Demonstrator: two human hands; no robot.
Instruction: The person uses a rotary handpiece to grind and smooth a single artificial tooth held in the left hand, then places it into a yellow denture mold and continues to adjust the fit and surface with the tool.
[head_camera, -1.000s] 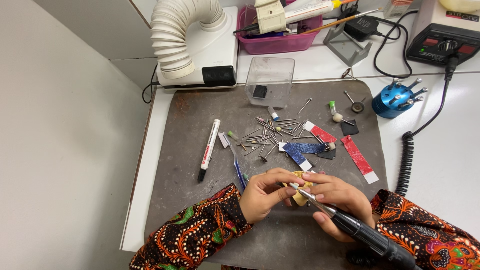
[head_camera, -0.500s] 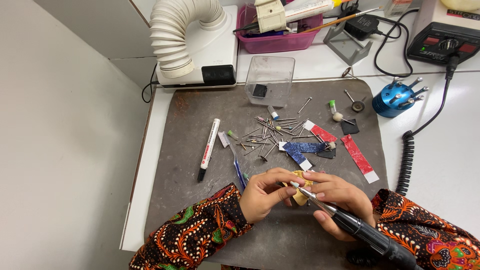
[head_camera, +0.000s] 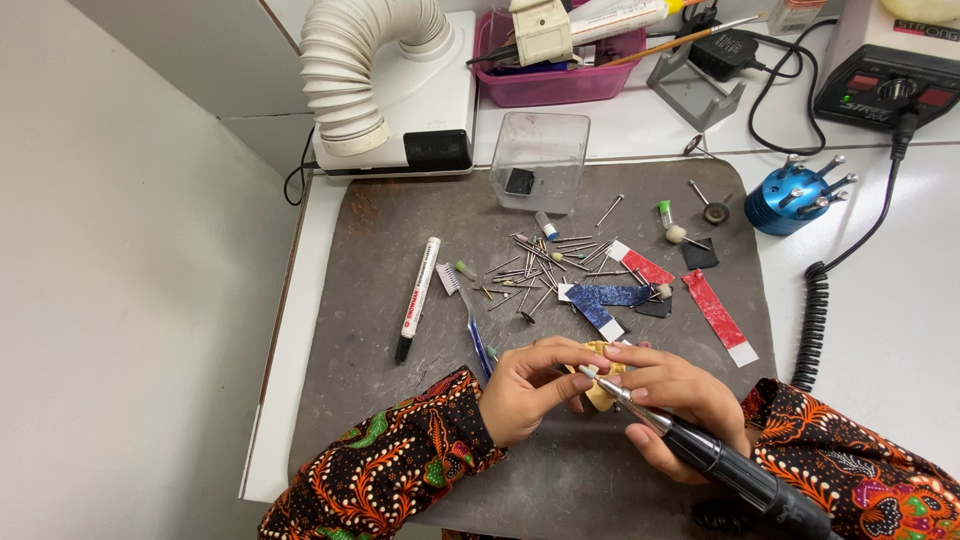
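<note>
1. A small tan workpiece (head_camera: 600, 385) was pinched by the fingers of the left hand (head_camera: 535, 388) above the grey mat (head_camera: 380, 260) on the counter (head_camera: 900, 300).
2. A black rotary handpiece (head_camera: 720, 465) was gripped in the right hand (head_camera: 675, 405), its tip held against the workpiece.
3. Loose burs (head_camera: 540, 270), a white marker (head_camera: 417, 298) and a toothbrush (head_camera: 468, 315) were scattered beyond the hands.

Both arms wore long sleeves of dark batik cloth, printed with orange, red and green floral and leaf motifs. The left sleeve (head_camera: 390, 465) entered at 7 o'clock, the right sleeve (head_camera: 850, 470) at 5 o'clock. Both hands were bare; no gloves, no rings visible.
</note>
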